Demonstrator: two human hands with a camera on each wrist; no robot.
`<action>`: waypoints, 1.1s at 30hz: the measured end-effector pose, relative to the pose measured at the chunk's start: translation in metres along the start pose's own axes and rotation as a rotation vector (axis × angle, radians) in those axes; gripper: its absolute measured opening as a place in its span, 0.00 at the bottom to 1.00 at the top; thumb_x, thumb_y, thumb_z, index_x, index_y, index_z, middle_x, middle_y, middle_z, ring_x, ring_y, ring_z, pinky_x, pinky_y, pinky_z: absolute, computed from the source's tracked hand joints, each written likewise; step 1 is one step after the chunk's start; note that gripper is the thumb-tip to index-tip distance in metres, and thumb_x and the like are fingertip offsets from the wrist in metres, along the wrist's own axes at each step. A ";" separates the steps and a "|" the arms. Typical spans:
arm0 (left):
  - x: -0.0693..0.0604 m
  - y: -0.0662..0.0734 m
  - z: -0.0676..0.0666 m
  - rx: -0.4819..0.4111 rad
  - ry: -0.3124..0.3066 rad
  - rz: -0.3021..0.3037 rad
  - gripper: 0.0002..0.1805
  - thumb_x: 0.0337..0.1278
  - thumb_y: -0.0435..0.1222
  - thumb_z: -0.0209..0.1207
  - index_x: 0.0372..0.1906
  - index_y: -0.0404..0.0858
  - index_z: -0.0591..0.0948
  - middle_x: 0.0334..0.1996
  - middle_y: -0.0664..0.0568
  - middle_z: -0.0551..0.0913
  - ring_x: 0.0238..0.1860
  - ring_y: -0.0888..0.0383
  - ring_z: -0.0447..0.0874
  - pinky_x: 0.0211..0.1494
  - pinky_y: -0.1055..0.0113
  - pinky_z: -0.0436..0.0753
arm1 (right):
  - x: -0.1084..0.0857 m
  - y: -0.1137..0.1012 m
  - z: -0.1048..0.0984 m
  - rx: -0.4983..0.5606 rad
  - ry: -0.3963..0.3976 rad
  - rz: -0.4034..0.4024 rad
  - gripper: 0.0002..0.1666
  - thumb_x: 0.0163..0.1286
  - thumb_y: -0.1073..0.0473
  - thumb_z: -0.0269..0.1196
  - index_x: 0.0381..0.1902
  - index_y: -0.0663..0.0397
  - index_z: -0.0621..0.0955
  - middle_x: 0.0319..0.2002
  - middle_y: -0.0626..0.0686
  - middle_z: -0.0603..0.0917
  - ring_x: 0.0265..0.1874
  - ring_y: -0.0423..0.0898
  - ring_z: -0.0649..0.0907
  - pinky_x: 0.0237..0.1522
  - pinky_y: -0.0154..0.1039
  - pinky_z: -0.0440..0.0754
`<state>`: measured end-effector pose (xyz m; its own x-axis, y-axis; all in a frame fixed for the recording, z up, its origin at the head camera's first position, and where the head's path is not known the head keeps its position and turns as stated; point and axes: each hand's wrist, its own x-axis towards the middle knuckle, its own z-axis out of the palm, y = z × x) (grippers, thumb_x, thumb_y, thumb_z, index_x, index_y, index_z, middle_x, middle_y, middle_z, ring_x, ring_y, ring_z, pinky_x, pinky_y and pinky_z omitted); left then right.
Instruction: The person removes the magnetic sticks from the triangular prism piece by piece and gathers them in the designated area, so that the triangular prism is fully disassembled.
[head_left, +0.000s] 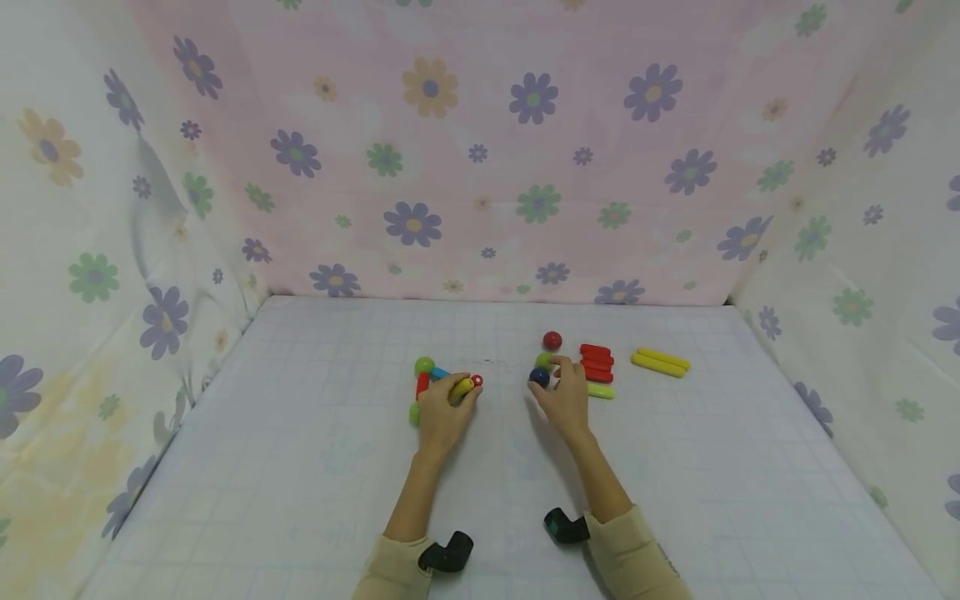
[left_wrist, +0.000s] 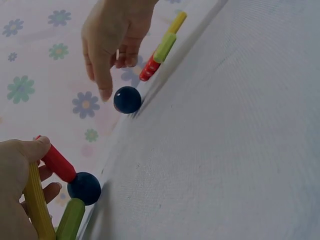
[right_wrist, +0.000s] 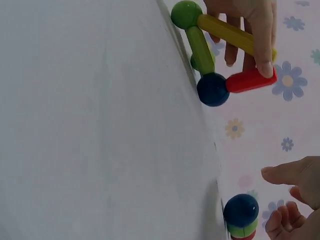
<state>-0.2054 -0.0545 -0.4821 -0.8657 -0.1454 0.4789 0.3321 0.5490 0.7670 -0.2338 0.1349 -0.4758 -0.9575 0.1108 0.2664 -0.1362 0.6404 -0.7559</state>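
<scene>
Left hand (head_left: 442,418) pinches a yellow stick (right_wrist: 232,35) and a red stick (right_wrist: 245,81) where their ends come close. They join a shape with a green stick (right_wrist: 201,50), a green ball (right_wrist: 186,14) and a dark blue ball (right_wrist: 213,90), near that hand. Right hand (head_left: 567,405) has its thumb and fingers apart, just beside a loose blue ball (head_left: 539,377) on the tabletop (head_left: 495,483). Red sticks (head_left: 597,361) lie just right of it, two yellow sticks (head_left: 658,365) farther right.
</scene>
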 end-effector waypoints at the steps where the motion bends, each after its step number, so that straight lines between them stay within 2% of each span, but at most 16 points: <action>1: 0.000 0.000 0.000 0.000 0.001 0.000 0.15 0.49 0.35 0.68 0.42 0.31 0.84 0.37 0.45 0.86 0.40 0.52 0.83 0.47 0.59 0.80 | -0.002 -0.004 0.002 0.015 0.009 -0.059 0.27 0.54 0.64 0.70 0.51 0.65 0.74 0.37 0.64 0.75 0.34 0.53 0.74 0.36 0.41 0.73; 3: -0.001 0.000 0.000 0.002 0.003 0.002 0.14 0.49 0.35 0.68 0.41 0.31 0.84 0.37 0.45 0.86 0.40 0.51 0.83 0.47 0.58 0.80 | -0.004 -0.011 0.007 0.058 -0.007 -0.177 0.26 0.53 0.66 0.70 0.50 0.66 0.75 0.37 0.65 0.77 0.31 0.53 0.76 0.33 0.40 0.75; 6: -0.001 0.000 -0.002 0.001 0.012 0.015 0.14 0.48 0.34 0.68 0.40 0.31 0.84 0.36 0.45 0.86 0.39 0.51 0.83 0.46 0.56 0.80 | -0.007 -0.020 0.016 0.147 -0.102 -0.327 0.27 0.54 0.67 0.69 0.53 0.64 0.76 0.39 0.65 0.80 0.32 0.53 0.79 0.30 0.39 0.79; 9: 0.000 -0.001 -0.003 0.004 0.018 0.037 0.13 0.48 0.33 0.68 0.39 0.30 0.84 0.35 0.44 0.86 0.38 0.50 0.84 0.45 0.55 0.80 | -0.009 -0.029 0.023 0.217 -0.229 -0.415 0.28 0.56 0.70 0.66 0.57 0.62 0.75 0.45 0.65 0.80 0.35 0.55 0.80 0.28 0.40 0.81; 12: 0.000 -0.002 -0.003 0.007 0.029 0.056 0.12 0.47 0.31 0.68 0.38 0.29 0.84 0.32 0.43 0.86 0.35 0.50 0.84 0.43 0.56 0.80 | -0.010 -0.035 0.029 0.241 -0.316 -0.465 0.28 0.56 0.73 0.62 0.57 0.62 0.75 0.47 0.64 0.79 0.36 0.54 0.80 0.27 0.37 0.80; 14: 0.000 -0.003 -0.004 0.014 0.032 0.063 0.12 0.46 0.31 0.68 0.38 0.30 0.84 0.32 0.43 0.86 0.34 0.50 0.84 0.42 0.56 0.80 | -0.010 -0.037 0.032 0.228 -0.346 -0.479 0.27 0.56 0.74 0.60 0.56 0.62 0.76 0.47 0.62 0.79 0.36 0.52 0.80 0.26 0.34 0.79; 18: 0.000 -0.005 -0.006 0.059 0.042 0.053 0.12 0.45 0.31 0.68 0.38 0.31 0.85 0.31 0.44 0.86 0.33 0.49 0.83 0.43 0.54 0.78 | -0.010 -0.040 0.037 0.205 -0.341 -0.485 0.21 0.57 0.75 0.59 0.50 0.63 0.78 0.45 0.60 0.79 0.35 0.50 0.81 0.27 0.31 0.78; 22: -0.002 -0.008 -0.008 0.154 0.028 -0.004 0.12 0.45 0.32 0.68 0.38 0.35 0.85 0.33 0.45 0.87 0.37 0.47 0.82 0.46 0.46 0.69 | -0.010 -0.041 0.037 0.203 -0.296 -0.459 0.14 0.59 0.73 0.63 0.44 0.65 0.80 0.41 0.60 0.82 0.35 0.50 0.82 0.31 0.33 0.81; 25: -0.004 -0.011 -0.010 0.213 -0.009 -0.058 0.12 0.45 0.32 0.68 0.39 0.37 0.85 0.35 0.47 0.86 0.40 0.47 0.80 0.47 0.44 0.65 | -0.010 -0.041 0.036 0.202 -0.253 -0.448 0.12 0.58 0.71 0.65 0.41 0.67 0.81 0.39 0.60 0.83 0.34 0.51 0.83 0.34 0.34 0.82; 29: -0.006 -0.016 -0.014 0.217 -0.055 -0.099 0.14 0.44 0.28 0.67 0.41 0.38 0.85 0.38 0.47 0.86 0.44 0.47 0.78 0.49 0.45 0.64 | -0.011 -0.038 0.035 0.218 -0.213 -0.445 0.12 0.57 0.71 0.66 0.40 0.68 0.81 0.36 0.60 0.84 0.32 0.51 0.84 0.33 0.36 0.83; 33: -0.007 -0.019 -0.017 0.195 -0.081 -0.111 0.16 0.44 0.26 0.66 0.43 0.37 0.84 0.39 0.44 0.85 0.45 0.46 0.78 0.49 0.46 0.65 | -0.011 -0.034 0.033 0.247 -0.208 -0.418 0.11 0.58 0.70 0.65 0.40 0.69 0.80 0.36 0.60 0.85 0.31 0.52 0.85 0.34 0.37 0.83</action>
<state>-0.1992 -0.0777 -0.4927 -0.9226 -0.1515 0.3548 0.1616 0.6834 0.7119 -0.2271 0.0875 -0.4729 -0.8353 -0.2854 0.4699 -0.5493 0.3970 -0.7353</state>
